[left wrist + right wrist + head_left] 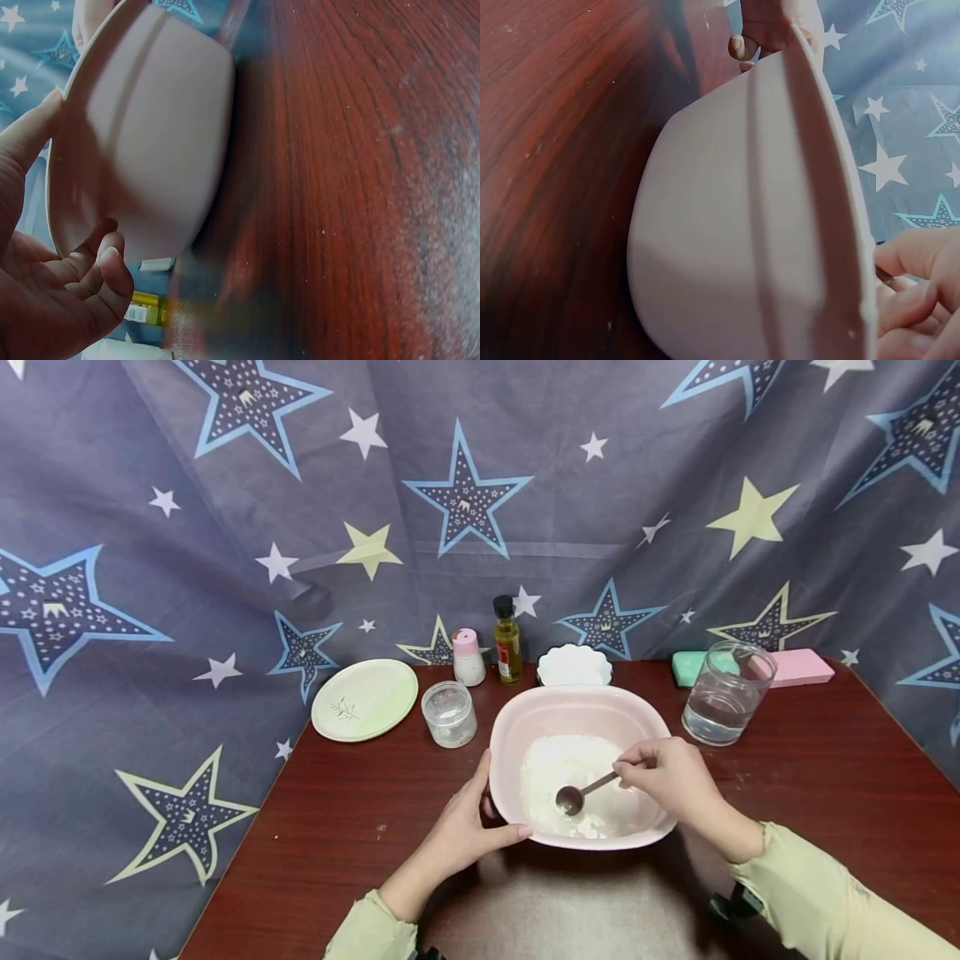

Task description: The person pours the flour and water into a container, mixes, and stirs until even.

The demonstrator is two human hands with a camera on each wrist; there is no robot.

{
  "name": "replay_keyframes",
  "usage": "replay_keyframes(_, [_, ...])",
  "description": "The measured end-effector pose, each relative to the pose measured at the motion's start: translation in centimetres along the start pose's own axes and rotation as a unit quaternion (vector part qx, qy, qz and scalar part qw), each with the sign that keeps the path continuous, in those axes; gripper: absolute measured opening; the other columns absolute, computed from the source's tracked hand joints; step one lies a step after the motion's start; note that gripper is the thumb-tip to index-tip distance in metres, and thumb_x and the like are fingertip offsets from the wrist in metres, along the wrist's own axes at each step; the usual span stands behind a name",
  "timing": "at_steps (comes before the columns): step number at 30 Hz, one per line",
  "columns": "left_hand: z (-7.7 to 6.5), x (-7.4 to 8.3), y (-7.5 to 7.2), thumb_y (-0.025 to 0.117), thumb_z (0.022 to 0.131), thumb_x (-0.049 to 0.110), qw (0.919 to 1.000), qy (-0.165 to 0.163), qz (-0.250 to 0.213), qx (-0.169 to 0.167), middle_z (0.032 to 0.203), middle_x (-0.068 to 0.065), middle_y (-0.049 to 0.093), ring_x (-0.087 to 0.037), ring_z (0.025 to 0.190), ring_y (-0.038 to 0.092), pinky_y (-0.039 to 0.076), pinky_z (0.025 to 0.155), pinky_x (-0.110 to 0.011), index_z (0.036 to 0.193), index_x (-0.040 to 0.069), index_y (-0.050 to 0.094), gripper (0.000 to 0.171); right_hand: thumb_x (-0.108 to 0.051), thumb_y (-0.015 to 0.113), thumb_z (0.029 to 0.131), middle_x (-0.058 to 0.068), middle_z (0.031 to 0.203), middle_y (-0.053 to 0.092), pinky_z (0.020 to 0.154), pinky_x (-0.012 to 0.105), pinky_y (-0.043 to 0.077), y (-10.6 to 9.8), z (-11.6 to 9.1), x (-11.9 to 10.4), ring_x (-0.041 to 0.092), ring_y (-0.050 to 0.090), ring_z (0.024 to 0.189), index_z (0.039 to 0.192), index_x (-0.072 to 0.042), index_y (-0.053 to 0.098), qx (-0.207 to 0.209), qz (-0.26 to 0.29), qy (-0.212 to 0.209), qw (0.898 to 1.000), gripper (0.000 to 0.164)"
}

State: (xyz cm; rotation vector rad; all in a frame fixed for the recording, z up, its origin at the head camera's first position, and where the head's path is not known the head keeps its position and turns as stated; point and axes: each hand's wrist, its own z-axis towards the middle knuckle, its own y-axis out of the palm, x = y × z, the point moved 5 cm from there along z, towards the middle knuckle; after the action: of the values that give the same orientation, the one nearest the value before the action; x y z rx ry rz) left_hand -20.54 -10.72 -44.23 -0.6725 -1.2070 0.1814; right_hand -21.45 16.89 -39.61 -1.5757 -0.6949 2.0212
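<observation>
A pink basin stands on the table with white powder, likely flour, spread over its bottom. My left hand grips the basin's left side, thumb on the rim and the other fingers curled beneath it, as the left wrist view also shows. Between thumb and fingers my right hand pinches the handle of a dark measuring spoon. The spoon's bowl is over the powder inside the basin; whether it touches the powder I cannot tell. In the right wrist view the basin wall hides most of the spoon.
Behind the basin stand an oil bottle, a pink-capped shaker and a white scalloped dish. Leftward are a clear jar and an oval plate. A glass of water stands right, before green and pink blocks.
</observation>
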Motion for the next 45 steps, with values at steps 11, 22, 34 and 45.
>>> replay_keyframes(11, [0.0,0.0,-0.1,0.087,0.072,0.033,1.0,0.0,-0.002,-0.007,0.081,-0.002,0.054,-0.018,0.075,0.053,0.044,0.07,-0.025,0.156,0.006,0.016,0.113,-0.011,0.072,0.082,-0.004,0.062,0.068,0.057,0.026,0.038,0.3,1.9,0.2,0.01,0.057,0.06,0.077,-0.009,0.075,0.071,-0.023,0.011,0.997,0.006])
replay_keyframes(22, [-0.1,-0.2,0.1,0.086,0.073,0.035,1.0,-0.002,-0.003,-0.008,0.082,-0.001,0.054,-0.02,0.076,0.052,0.043,0.07,-0.025,0.156,0.007,0.016,0.113,-0.009,0.071,0.079,-0.003,0.064,0.063,0.056,0.028,0.039,-2.4,1.8,1.4,0.014,0.05,0.06,0.079,-0.007,0.075,0.09,-0.064,0.003,0.994,0.004])
replay_keyframes(34, [0.0,-0.2,0.0,0.087,0.072,0.034,0.9999,-0.005,-0.007,-0.008,0.083,-0.003,0.054,-0.018,0.076,0.052,0.044,0.07,-0.025,0.156,0.008,0.017,0.112,-0.005,0.073,0.08,0.001,0.066,0.063,0.049,0.025,0.04,-3.9,0.2,2.2,0.009,0.048,0.054,0.085,0.0,0.075,-0.021,0.005,0.044,0.999,0.007])
replay_keyframes(45, [0.0,-0.1,0.0,0.086,0.073,0.035,1.0,0.009,0.003,-0.003,0.08,-0.002,0.054,-0.017,0.075,0.052,0.043,0.069,-0.025,0.155,0.003,0.016,0.112,0.002,0.071,0.08,0.004,0.069,0.068,0.058,0.023,0.051,-0.7,-0.5,0.8,0.015,0.066,0.065,0.081,0.002,0.071,-0.111,0.104,0.007,0.988,0.001])
